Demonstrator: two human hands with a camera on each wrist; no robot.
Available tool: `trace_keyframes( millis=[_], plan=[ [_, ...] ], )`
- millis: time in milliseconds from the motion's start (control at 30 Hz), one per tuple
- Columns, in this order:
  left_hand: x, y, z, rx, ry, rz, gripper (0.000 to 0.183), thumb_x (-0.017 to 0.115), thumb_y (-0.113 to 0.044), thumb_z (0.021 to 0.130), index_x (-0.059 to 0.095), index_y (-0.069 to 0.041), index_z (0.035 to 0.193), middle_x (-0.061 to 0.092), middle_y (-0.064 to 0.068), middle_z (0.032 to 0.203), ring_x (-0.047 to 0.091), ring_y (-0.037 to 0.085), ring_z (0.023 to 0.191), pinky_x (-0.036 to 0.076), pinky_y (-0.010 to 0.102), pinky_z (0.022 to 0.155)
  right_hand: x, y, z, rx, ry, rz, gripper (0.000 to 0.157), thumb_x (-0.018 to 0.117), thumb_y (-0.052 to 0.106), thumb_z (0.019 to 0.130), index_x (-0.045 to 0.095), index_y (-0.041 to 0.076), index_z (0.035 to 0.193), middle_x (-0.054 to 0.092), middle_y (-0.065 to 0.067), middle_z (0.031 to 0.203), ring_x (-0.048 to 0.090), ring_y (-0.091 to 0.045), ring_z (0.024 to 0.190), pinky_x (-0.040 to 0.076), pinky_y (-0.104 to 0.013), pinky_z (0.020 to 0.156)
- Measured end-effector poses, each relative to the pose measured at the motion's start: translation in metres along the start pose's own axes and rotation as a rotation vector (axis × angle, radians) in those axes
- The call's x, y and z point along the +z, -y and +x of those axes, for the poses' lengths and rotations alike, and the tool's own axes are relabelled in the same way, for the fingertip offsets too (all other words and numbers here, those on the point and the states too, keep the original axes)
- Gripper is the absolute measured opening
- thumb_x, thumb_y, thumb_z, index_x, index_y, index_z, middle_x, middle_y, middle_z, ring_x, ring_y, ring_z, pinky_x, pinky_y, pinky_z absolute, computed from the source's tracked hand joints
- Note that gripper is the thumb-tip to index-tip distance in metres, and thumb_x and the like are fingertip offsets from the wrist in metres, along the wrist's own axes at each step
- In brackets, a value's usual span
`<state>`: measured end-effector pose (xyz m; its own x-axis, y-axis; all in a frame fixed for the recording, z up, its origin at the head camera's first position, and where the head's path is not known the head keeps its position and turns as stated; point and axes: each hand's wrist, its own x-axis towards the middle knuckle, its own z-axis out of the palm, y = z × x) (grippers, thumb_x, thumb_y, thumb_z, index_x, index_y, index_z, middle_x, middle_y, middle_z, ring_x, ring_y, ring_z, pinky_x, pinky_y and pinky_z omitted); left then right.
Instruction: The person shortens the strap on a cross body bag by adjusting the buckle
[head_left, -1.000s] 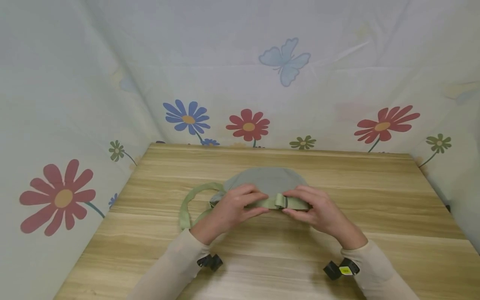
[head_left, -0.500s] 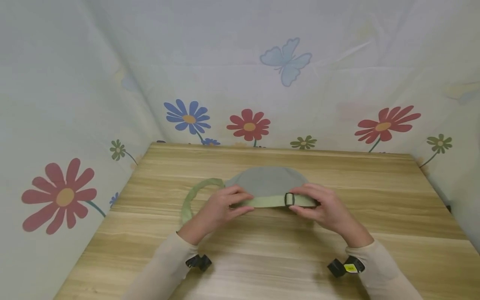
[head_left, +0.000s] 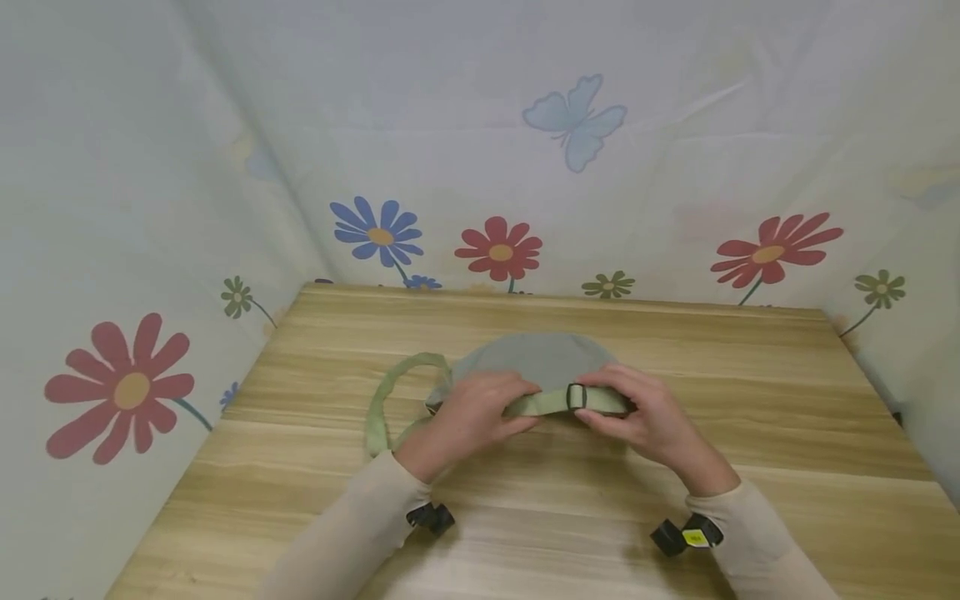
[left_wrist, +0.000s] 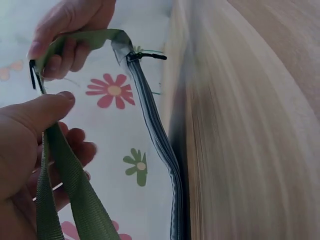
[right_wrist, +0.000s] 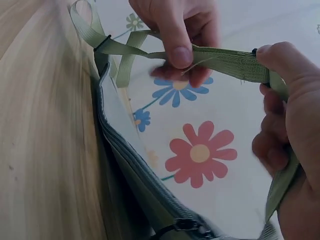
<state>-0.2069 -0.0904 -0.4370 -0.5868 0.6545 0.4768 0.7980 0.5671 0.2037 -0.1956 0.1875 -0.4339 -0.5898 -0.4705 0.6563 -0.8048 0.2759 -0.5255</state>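
Note:
A grey-green zippered bag (head_left: 536,354) lies on the table, its light green webbing strap (head_left: 543,403) stretched across its near side. Between thumb and fingers, my left hand (head_left: 472,417) holds the strap, left of the black slider buckle (head_left: 575,397). My right hand (head_left: 648,417) pinches the webbing right beside that buckle. In the right wrist view, the left thumb (right_wrist: 181,56) lies over the doubled webbing. The bag's zipper (left_wrist: 150,107) runs along its edge in the left wrist view, with a dark zipper pull (left_wrist: 150,56) at one end.
A wood-grain table (head_left: 525,517) carries the bag. A loose loop of the strap (head_left: 381,400) curves out at the bag's left. Behind and beside the table hangs a white cloth (head_left: 450,100) printed with flowers and a butterfly.
My left hand slid left along the strap, then came back right toward the buckle. The buckle and my right hand shifted slightly right, and the webbing bunched at the buckle flattened.

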Motion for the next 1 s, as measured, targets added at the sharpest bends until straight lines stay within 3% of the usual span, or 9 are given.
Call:
trace_keyframes(
  millis=[100, 200, 400, 733, 900, 1000],
  plan=[
    [0.001, -0.002, 0.001, -0.010, -0.007, -0.018, 0.029, 0.089, -0.028, 0.092, 0.078, -0.014, 0.114, 0.078, -0.004, 0.096, 0.067, 0.008, 0.079, 0.056, 0.023, 0.071, -0.002, 0.002, 0.000, 0.045, 0.032, -0.034, 0.043, 0.091, 0.000, 0.083, 0.075, 0.008, 0.122, 0.077, -0.005, 0.107, 0.064, -0.006, 0.089, 0.053, -0.017, 0.075],
    [-0.001, -0.004, 0.005, 0.010, -0.005, -0.014, 0.028, 0.088, -0.029, 0.093, 0.078, -0.013, 0.114, 0.079, -0.003, 0.097, 0.067, 0.007, 0.079, 0.057, 0.021, 0.072, -0.003, 0.005, 0.003, 0.048, 0.084, -0.124, 0.050, 0.093, 0.002, 0.080, 0.074, 0.009, 0.126, 0.076, -0.002, 0.106, 0.061, -0.004, 0.087, 0.052, -0.019, 0.073],
    [-0.003, -0.005, 0.008, 0.058, 0.005, -0.026, 0.026, 0.086, -0.030, 0.095, 0.078, -0.013, 0.113, 0.080, -0.004, 0.099, 0.070, 0.006, 0.081, 0.059, 0.021, 0.073, 0.000, 0.007, 0.012, -0.029, 0.172, -0.217, 0.035, 0.093, 0.009, 0.083, 0.077, 0.012, 0.114, 0.068, 0.006, 0.091, 0.050, 0.000, 0.076, 0.046, -0.018, 0.063],
    [-0.003, 0.007, -0.008, -0.018, 0.037, -0.014, 0.022, 0.088, -0.027, 0.093, 0.075, -0.013, 0.104, 0.076, -0.005, 0.089, 0.064, 0.008, 0.074, 0.055, 0.021, 0.070, -0.007, 0.004, 0.008, -0.040, 0.129, -0.193, 0.023, 0.088, 0.021, 0.092, 0.076, 0.015, 0.112, 0.070, 0.008, 0.093, 0.051, -0.001, 0.076, 0.044, -0.015, 0.065],
    [-0.007, 0.010, -0.013, -0.078, 0.025, -0.009, 0.035, 0.090, -0.035, 0.091, 0.069, -0.012, 0.109, 0.077, -0.003, 0.089, 0.065, 0.008, 0.070, 0.056, 0.024, 0.066, -0.009, 0.005, 0.006, -0.015, 0.119, -0.196, 0.029, 0.090, 0.014, 0.088, 0.076, 0.016, 0.114, 0.070, 0.008, 0.095, 0.052, 0.000, 0.078, 0.043, -0.014, 0.067],
    [-0.009, 0.012, -0.016, -0.085, -0.008, -0.008, 0.039, 0.092, -0.035, 0.088, 0.064, -0.012, 0.104, 0.070, -0.004, 0.084, 0.058, 0.008, 0.066, 0.050, 0.021, 0.061, -0.009, 0.004, 0.004, -0.010, 0.106, -0.201, 0.033, 0.091, 0.009, 0.085, 0.076, 0.015, 0.114, 0.070, 0.008, 0.095, 0.052, -0.001, 0.079, 0.043, -0.014, 0.068]
  ],
)
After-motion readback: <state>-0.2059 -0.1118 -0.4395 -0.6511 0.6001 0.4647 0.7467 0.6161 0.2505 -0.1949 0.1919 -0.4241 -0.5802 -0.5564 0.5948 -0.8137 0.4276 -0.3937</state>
